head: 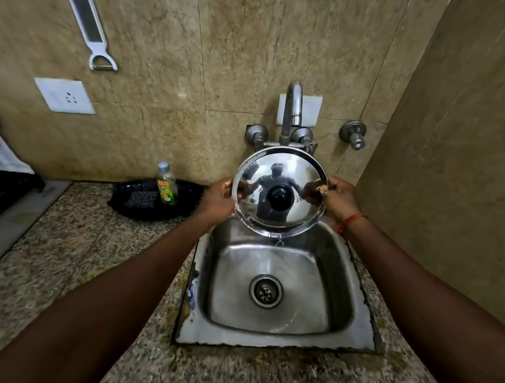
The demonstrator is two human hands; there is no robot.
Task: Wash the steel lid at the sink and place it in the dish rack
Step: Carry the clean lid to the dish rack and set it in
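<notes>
up in the middle of the frame, head view: the steel lid [280, 175] is held on edge over the back of the sink [269, 339], knob side facing the camera, just under the faucet [291, 106] spout. no water stream that i can see, though something like a drip hangs off the lid's bottom edge.

what could go wrong, imo:
- it's only held by the rim on two sides. if it's wet or soapy that's a slick grip, and easing off with one hand could let it swing or drop into the basin.
- the top edge sits really close to the tap valves behind it, so tipping it back could knock them.
- the black crate thing at the far left edge [5, 194] might be the dish rack, can't tell for sure. if it is, the carry goes across the counter past the dish soap bottle [167, 185] standing in the black tray [136, 213], which is easy to clip.

fingers: left hand [216, 200] is curled round the left rim, thumb on the front, the rest hidden behind. right hand [341, 197] pinches the right rim, thumb tip pressed on the shiny face. both grasping the lid, neither loose.
</notes>
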